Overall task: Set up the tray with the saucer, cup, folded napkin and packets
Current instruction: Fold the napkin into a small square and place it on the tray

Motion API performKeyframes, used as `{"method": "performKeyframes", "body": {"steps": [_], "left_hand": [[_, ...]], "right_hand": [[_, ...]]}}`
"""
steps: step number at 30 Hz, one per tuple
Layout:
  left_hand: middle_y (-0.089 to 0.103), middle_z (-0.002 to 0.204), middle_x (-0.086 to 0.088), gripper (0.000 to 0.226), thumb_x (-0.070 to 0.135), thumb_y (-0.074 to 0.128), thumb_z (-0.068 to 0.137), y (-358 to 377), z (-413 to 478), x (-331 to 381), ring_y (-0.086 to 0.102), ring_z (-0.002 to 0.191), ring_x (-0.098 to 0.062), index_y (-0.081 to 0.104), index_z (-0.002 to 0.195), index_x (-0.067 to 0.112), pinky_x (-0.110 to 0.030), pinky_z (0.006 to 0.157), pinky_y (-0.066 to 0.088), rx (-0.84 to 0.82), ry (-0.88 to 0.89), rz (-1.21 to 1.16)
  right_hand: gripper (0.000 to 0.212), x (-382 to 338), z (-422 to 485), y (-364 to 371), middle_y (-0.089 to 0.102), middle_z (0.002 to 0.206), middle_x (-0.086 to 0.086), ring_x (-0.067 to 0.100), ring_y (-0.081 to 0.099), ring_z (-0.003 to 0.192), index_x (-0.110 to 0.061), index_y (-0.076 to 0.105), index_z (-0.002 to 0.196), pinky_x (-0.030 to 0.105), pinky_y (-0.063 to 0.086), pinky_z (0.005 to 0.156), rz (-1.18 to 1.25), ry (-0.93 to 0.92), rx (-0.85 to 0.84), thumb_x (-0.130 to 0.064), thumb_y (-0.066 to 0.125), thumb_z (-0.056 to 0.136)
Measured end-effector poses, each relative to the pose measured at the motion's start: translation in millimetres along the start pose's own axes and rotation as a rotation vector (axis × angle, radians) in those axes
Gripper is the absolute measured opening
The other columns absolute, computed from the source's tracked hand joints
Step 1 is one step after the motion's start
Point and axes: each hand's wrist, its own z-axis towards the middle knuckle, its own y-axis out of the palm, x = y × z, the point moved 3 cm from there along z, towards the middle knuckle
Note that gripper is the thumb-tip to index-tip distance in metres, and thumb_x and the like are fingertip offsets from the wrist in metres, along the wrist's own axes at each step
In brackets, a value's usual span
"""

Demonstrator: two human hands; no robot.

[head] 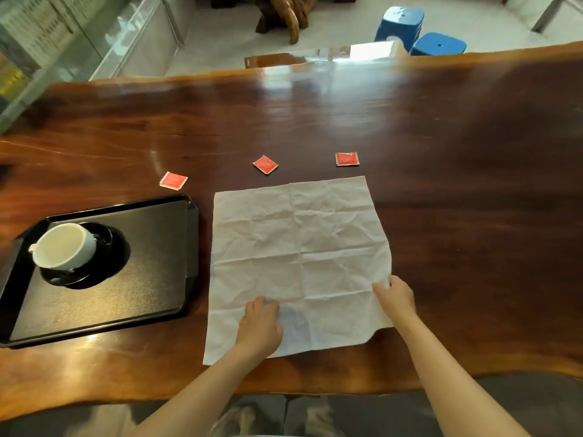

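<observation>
Napkin-folding step: both hands, left (260, 323) and right (396, 296), rest flat, grip open, on the unfolded napkin (296, 247); next, likely lift 1 edge.

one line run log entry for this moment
stage: napkin fold not begun | napkin: flat on table | left hand, right hand: on near edge | cup: on saucer in tray

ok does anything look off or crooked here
The cup leans tilted on its saucer in the tray, not upright. The napkin lies unfolded and creased on the table, and three packets lie scattered beyond it.
</observation>
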Motion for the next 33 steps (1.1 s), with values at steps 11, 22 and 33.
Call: {"method": "performKeyframes", "body": {"steps": [11,22,33], "left_hand": [[0.035,0.151,0.002,0.072,-0.015,0.046,0.083,-147,32,134,0.028,0.138,-0.016,0.035,0.142,0.024,-0.028,0.112,0.023,0.231,0.713,-0.197],[0.061,0.127,0.0,0.041,0.029,0.07,0.079,-275,65,186,0.046,0.124,-0.021,0.064,0.119,0.017,-0.038,0.103,0.038,0.171,0.941,0.526],[0.062,0.104,-0.005,0.019,0.025,0.064,0.085,-381,61,125,0.059,0.098,-0.026,0.06,0.1,0.014,-0.033,0.081,0.045,0.384,0.652,0.33]], "right_hand": [[0.024,-150,-60,-51,0.057,0.066,-0.002,0.012,0.051,0.059,-0.007,0.056,0.077,0.026,0.04,0.059,-0.2,-0.702,-0.158,-0.023,0.053,0.093],[0.013,-262,-106,-142,0.065,0.075,-0.016,0.005,0.059,0.071,-0.026,0.073,0.09,0.021,0.048,0.068,-0.377,-0.997,-0.1,-0.024,0.059,0.09],[0.028,-345,-101,-198,0.068,0.113,0.006,0.009,0.052,0.091,-0.012,0.067,0.115,0.016,0.038,0.078,-0.393,-1.07,0.216,-0.024,0.057,0.091]]}}
